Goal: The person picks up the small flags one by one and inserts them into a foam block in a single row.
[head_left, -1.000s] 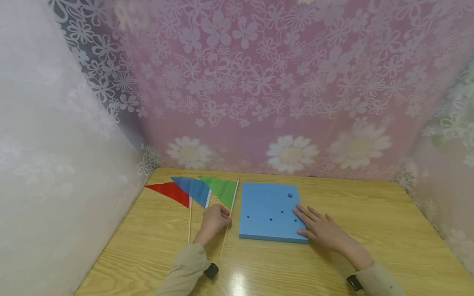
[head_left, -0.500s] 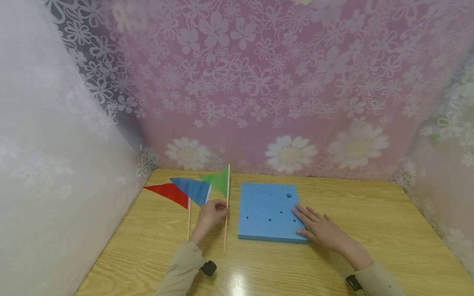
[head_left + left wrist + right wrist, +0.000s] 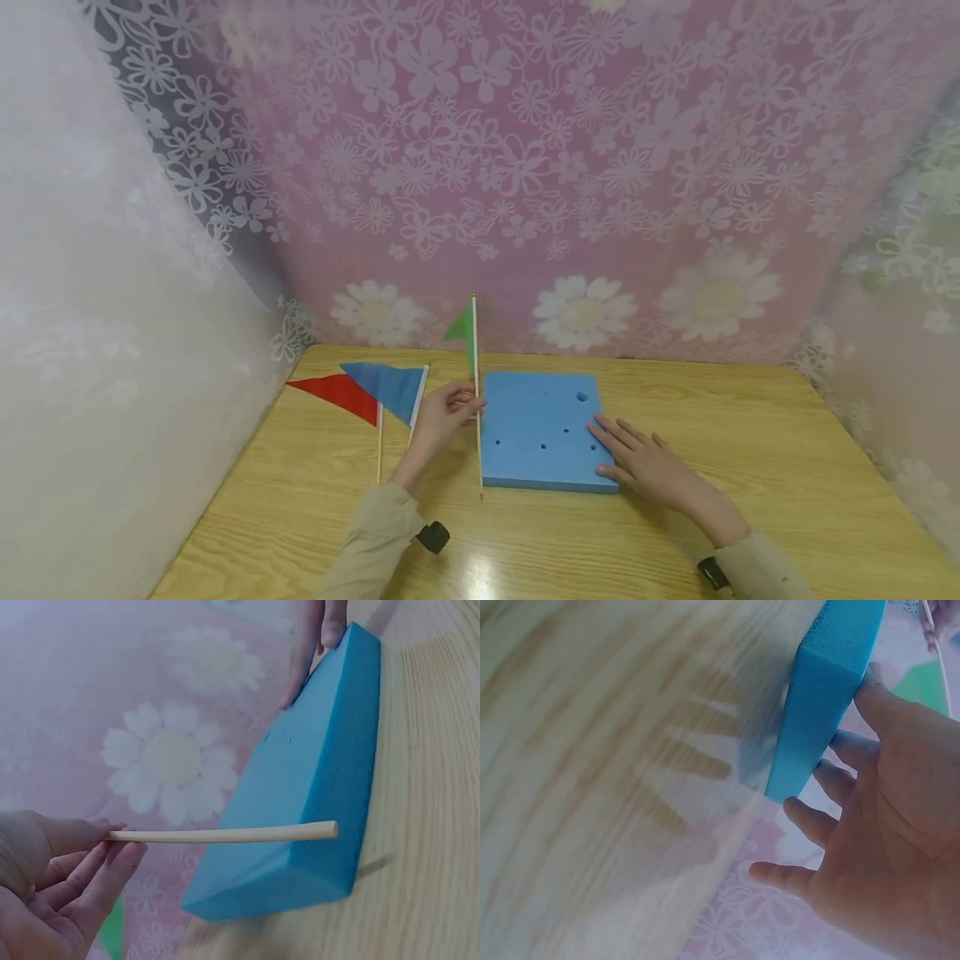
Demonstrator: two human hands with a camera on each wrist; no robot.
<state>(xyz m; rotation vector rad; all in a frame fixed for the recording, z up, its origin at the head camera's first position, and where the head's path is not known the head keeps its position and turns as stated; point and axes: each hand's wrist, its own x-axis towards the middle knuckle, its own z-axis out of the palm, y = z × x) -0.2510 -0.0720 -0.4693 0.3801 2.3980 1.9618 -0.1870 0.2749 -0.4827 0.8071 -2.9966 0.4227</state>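
Observation:
My left hand (image 3: 444,417) pinches the thin wooden stick (image 3: 477,417) of a green flag (image 3: 461,327) and holds it nearly upright, just left of a blue foam block (image 3: 536,429) with several holes. In the left wrist view the stick (image 3: 225,835) juts from my fingertips (image 3: 105,855) past the block (image 3: 315,795). My right hand (image 3: 645,462) lies flat with straight fingers on the block's near right corner; in the right wrist view the fingers (image 3: 832,817) touch the block (image 3: 825,690).
A blue flag (image 3: 386,387) and a red flag (image 3: 341,392) lie on the wooden table (image 3: 750,467) to the left of my left hand. Flowered curtains (image 3: 525,167) close in the table at the back and on both sides.
My left hand has lifted the green flag off the table and turned it from lying flat to nearly upright beside the block. The right hand has stayed on the block.

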